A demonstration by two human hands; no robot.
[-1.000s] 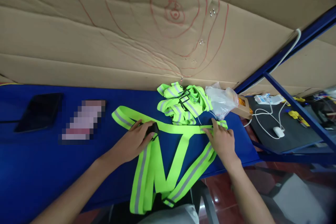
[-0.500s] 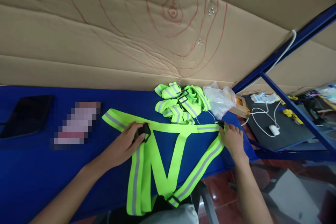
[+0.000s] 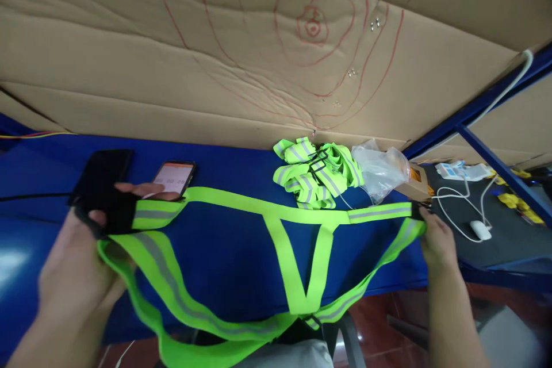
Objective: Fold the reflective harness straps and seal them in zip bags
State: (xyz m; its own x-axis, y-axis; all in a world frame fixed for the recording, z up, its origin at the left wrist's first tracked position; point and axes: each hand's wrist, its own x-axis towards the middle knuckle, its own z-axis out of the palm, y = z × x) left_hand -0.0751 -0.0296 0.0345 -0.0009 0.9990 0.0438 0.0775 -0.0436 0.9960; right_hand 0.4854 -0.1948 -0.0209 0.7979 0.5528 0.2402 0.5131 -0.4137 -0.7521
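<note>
A neon-green reflective harness [image 3: 308, 217] with grey stripes is stretched across the blue table, its lower straps hanging past the front edge. My left hand [image 3: 81, 264] grips its left end, thumb and fingers around a black end piece beside the green strap. At the other end, my right hand [image 3: 440, 238] pinches a black end piece where two straps meet; its fingertips are partly hidden. A small black buckle [image 3: 311, 321] sits at the bottom of the V-shaped straps. Behind the harness lies a heap of similar folded green straps [image 3: 317, 172].
On the blue table [image 3: 233, 276] are a phone [image 3: 175, 177] and a dark flat device [image 3: 103, 172] with a cable. A clear plastic bag [image 3: 377, 169] and a cardboard box [image 3: 416, 184] sit right of the heap. A blue metal frame [image 3: 495, 155] rises at the right.
My left hand has moved left with the harness's left end, pulling it wide and raising the long lower strap. My right hand keeps its end. The view has shifted slightly left.
</note>
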